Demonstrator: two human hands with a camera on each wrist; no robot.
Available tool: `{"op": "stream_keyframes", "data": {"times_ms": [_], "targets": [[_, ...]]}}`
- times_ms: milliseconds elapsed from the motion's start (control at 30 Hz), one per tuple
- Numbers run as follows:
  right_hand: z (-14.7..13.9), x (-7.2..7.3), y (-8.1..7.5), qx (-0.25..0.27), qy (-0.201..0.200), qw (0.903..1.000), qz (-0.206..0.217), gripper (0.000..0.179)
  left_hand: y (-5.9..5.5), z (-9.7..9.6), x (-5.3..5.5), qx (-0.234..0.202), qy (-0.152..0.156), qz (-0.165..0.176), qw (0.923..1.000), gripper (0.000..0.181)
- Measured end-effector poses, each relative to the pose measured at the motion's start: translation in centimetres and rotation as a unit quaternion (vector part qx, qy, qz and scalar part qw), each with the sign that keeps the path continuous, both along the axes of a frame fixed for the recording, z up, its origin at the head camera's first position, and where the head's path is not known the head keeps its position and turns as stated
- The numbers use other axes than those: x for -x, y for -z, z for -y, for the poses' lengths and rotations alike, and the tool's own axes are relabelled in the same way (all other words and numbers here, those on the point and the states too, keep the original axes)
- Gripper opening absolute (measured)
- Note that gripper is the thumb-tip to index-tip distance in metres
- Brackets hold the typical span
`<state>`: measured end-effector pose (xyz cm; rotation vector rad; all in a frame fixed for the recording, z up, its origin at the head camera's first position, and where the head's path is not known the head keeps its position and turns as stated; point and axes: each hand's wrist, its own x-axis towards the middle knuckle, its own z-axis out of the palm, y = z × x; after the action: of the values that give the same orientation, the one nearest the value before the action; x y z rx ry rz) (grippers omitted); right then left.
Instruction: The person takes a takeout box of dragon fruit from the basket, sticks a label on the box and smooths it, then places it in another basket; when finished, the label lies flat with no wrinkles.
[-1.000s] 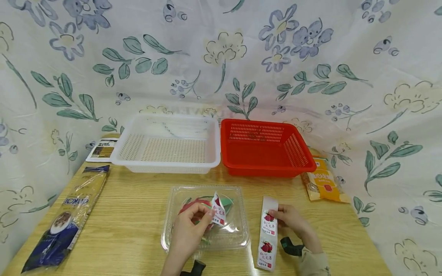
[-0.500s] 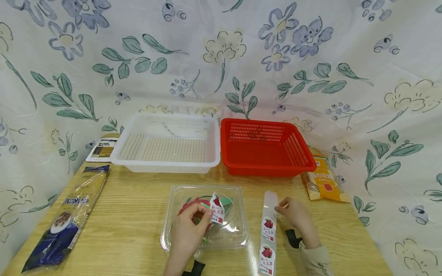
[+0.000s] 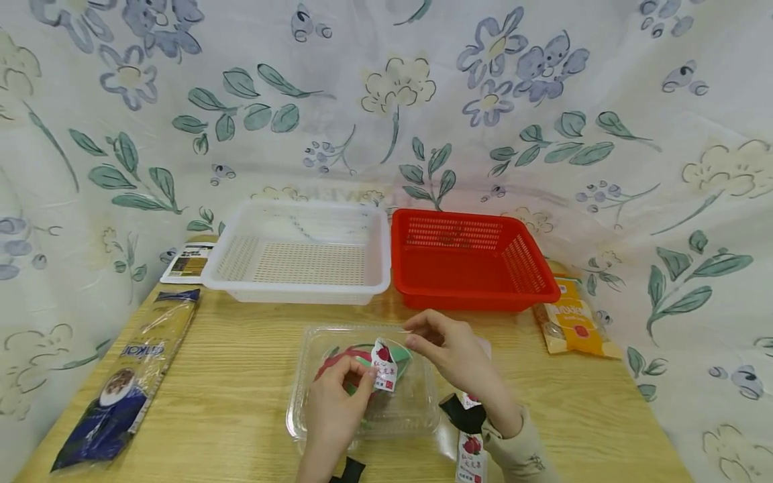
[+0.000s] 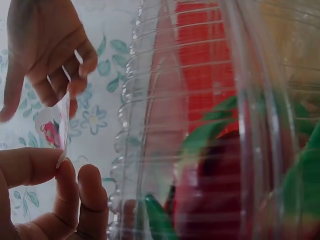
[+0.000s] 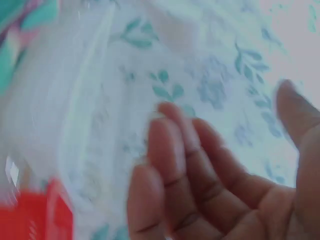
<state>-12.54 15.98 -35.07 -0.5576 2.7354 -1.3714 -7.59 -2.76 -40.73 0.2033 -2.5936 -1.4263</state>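
Observation:
My left hand (image 3: 338, 406) pinches a white sticker (image 3: 384, 365) with a dragon fruit picture and red lettering, between thumb and forefinger. The sticker stands up above a clear plastic box (image 3: 398, 412), which holds a red and green dragon fruit (image 3: 338, 362). Over the box's far right corner hangs my right hand (image 3: 453, 352), its fingers loosely bent and nothing between them. In the right wrist view, thumb and fingers stand apart. Beneath the right forearm lies a strip of stickers (image 3: 471, 456) on the table, partly hidden by the arm.
A white basket (image 3: 308, 290) and a red basket (image 3: 471, 299) stand side by side at the back. On the left lie a long blue and gold packet (image 3: 127, 382) and a white-edged packet (image 3: 188, 261). An orange packet (image 3: 574, 318) lies at the right.
My right hand has let go of the sticker strip and moved left and up to the box's far right corner. The left hand still pinches the sticker in about the same place.

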Motion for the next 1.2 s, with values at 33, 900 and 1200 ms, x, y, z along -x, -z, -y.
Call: {"op": "stream_keyframes", "data": {"times_ms": [33, 900, 1200], "targets": [[0.5, 0.1, 0.2, 0.004, -0.01, 0.9999, -0.004, 0.023, 0.0, 0.0, 0.0, 0.0, -0.002, -0.001, 1.0, 0.017], [4.1, 5.3, 1.6, -0.15, -0.135, 0.9759, 0.082, 0.017, 1.4, 0.1, 0.3, 0.147, -0.047, -0.067, 0.9857, 0.024], [4.6, 6.1, 2.6, -0.16, -0.145, 0.9693, 0.117, 0.016, 1.2, 0.6, 0.8, 0.189, -0.027, -0.03, 0.9811, 0.03]]}}
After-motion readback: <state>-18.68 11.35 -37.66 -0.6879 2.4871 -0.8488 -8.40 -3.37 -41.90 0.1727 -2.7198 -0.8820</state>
